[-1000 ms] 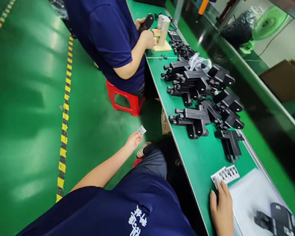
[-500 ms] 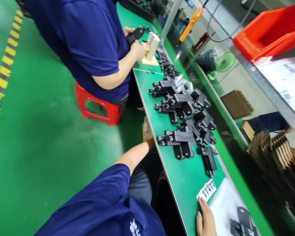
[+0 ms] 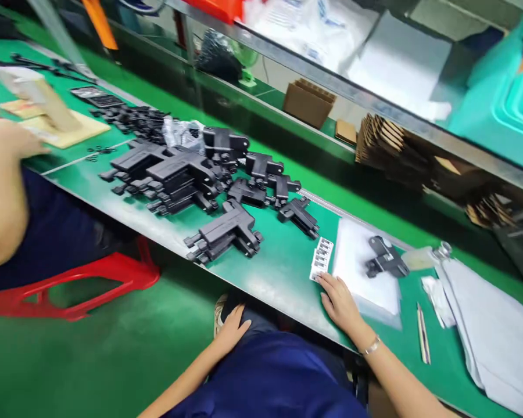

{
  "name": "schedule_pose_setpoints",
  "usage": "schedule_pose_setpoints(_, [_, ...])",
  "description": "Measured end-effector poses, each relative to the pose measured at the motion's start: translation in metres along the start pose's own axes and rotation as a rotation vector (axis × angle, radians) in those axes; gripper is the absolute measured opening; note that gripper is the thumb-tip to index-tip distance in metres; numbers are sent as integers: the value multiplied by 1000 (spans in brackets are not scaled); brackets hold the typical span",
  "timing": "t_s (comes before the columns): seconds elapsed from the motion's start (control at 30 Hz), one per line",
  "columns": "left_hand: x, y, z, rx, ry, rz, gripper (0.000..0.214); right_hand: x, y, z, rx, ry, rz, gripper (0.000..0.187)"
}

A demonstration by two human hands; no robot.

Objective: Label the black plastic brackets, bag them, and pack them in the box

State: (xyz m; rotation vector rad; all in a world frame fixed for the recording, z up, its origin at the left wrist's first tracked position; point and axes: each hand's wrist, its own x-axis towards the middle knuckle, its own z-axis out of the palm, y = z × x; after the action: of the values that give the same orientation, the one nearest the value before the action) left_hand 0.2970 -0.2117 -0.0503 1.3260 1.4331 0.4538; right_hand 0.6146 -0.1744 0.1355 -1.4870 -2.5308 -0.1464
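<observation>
Right hand [image 3: 340, 302] lies flat at the near edge of the green surface [image 3: 283, 273], fingers [image 3: 326, 283] released and spread, tips touching the label strip [image 3: 321, 259], pinning it just left of the white sheet [image 3: 364, 273]. One black part [image 3: 386, 259] rests on that sheet; more black parts [image 3: 200, 180] crowd the surface's left. Left hand [image 3: 232, 330] rests open on the lap, grasping nothing.

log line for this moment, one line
left hand: on lap | right hand: flat on bench, touching label strip | black part: on white sheet
</observation>
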Motion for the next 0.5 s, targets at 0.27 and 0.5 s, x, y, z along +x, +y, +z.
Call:
schedule_pose_setpoints(0.27, [-20,0,-8,201,33,74,29,-41,-26,-26,142,-61,-170,42])
schedule_pose_setpoints(0.5, [-91,19,-13,204,-141,46,60,-76,-2,-42,145,-10,-159,41])
